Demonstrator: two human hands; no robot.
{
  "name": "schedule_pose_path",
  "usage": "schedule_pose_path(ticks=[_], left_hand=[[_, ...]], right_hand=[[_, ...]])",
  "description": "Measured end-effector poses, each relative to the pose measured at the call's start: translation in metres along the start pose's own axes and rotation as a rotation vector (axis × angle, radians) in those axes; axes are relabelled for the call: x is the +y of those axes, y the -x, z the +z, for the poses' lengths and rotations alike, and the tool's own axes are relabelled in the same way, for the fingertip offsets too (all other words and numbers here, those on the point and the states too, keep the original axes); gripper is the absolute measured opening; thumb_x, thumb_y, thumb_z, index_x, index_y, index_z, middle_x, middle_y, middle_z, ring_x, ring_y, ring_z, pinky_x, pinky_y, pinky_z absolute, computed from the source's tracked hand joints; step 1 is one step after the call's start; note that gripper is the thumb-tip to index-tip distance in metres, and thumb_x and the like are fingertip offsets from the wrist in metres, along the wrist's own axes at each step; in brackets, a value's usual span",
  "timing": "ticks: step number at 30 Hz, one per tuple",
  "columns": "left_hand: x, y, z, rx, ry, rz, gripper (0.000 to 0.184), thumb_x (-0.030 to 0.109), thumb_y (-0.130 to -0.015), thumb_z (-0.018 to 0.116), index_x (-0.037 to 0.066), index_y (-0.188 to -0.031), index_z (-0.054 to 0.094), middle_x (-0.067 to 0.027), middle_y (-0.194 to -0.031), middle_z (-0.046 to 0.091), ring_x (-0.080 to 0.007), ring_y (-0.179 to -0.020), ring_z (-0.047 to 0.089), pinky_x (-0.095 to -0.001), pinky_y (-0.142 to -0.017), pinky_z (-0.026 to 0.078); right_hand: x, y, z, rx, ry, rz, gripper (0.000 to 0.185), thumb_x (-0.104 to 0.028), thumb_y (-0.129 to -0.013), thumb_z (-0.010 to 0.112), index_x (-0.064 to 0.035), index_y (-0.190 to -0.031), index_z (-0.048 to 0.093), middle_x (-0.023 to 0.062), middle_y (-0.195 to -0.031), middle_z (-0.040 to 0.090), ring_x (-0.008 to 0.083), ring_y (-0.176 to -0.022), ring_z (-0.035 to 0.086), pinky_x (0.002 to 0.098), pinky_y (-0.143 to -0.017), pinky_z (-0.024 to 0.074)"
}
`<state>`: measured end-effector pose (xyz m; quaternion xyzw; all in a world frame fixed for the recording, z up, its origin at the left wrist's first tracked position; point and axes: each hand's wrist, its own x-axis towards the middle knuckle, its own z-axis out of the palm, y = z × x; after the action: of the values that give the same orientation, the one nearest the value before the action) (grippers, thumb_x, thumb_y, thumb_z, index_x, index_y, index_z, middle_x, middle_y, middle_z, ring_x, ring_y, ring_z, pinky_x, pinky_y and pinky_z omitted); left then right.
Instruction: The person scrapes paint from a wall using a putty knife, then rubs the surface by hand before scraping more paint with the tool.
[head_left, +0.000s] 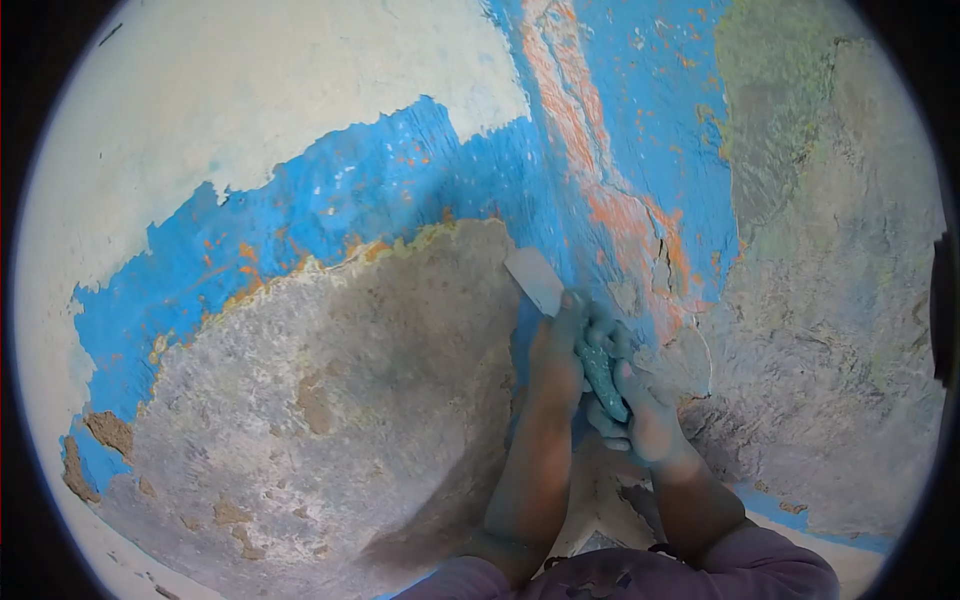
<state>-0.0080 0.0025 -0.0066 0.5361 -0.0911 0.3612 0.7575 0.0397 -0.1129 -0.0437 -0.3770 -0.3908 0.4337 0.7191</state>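
Both my hands are closed on a paint scraper [537, 282] with a broad pale blade and a speckled handle. My left hand [563, 335] grips it close to the blade, its fingers curled around the upper handle. Lower down, my right hand [640, 405] wraps the handle's end. The blade points up and left, against or just in front of the blue paint [440, 170] beside the bare grey plaster. I cannot tell whether its edge touches the wall. Bluish dust coats both hands.
White paint [300, 70] covers the wall's upper left. Bare grey plaster [330, 400] spreads at left, and more rough plaster [830, 280] at right. Between them runs a cracked strip with orange patches [610, 200]. Broken holes [108, 432] show at the far left.
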Motion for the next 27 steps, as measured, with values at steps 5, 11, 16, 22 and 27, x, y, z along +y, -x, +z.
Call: schedule_pose_path(ticks=[5,11,16,22,27], left_hand=[[0.0,0.003,-0.009,0.139,0.021,0.057,0.035,0.043,-0.096,0.043,0.009,-0.101,0.048,0.0007,-0.063,0.039,-0.0165,-0.058,0.045,-0.0299,-0.055,0.04],[-0.037,0.036,0.007,0.417,-0.308,0.008,0.037,0.04,-0.095,0.043,0.004,-0.105,0.048,-0.0074,-0.087,0.051,-0.0217,-0.08,0.053,-0.0323,-0.073,0.047],[-0.056,0.08,-0.001,0.484,-0.081,0.093,0.037,0.039,-0.095,0.042,0.004,-0.105,0.05,-0.0089,-0.098,0.053,-0.0207,-0.089,0.054,-0.0341,-0.08,0.045],[-0.029,0.09,-0.002,0.608,-0.184,0.04,0.037,0.042,-0.096,0.037,0.008,-0.094,0.052,-0.0032,-0.077,0.051,-0.0161,-0.067,0.051,-0.0297,-0.063,0.041],[0.0,0.07,0.024,0.524,-0.075,-0.068,0.036,0.044,-0.096,0.037,0.01,-0.094,0.05,-0.0002,-0.068,0.046,-0.013,-0.051,0.042,-0.0283,-0.049,0.036]], right_hand=[[0.024,0.004,-0.017,0.003,0.474,-0.436,0.021,-0.02,-0.091,0.058,-0.0023,-0.102,0.055,0.0015,-0.079,0.056,0.0054,-0.065,0.048,0.0205,-0.057,0.0384],[0.02,0.011,-0.033,-0.012,0.308,-0.331,0.031,-0.009,-0.087,0.062,0.0008,-0.115,0.051,0.006,-0.094,0.061,0.0076,-0.078,0.056,0.0216,-0.065,0.0449],[0.041,-0.003,-0.041,-0.105,0.172,-0.228,0.026,-0.011,-0.087,0.063,0.0004,-0.109,0.056,0.0042,-0.088,0.062,0.0068,-0.075,0.056,0.0213,-0.063,0.0448],[0.009,-0.014,-0.026,0.015,0.507,-0.527,0.012,-0.012,-0.086,0.064,-0.0006,-0.089,0.063,-0.0001,-0.071,0.061,0.0062,-0.064,0.053,0.0217,-0.058,0.0428],[-0.034,-0.05,0.007,-0.064,0.449,-0.3,0.025,-0.023,-0.09,0.058,0.0002,-0.099,0.061,0.0051,-0.08,0.063,0.0105,-0.071,0.057,0.0272,-0.064,0.0461]])
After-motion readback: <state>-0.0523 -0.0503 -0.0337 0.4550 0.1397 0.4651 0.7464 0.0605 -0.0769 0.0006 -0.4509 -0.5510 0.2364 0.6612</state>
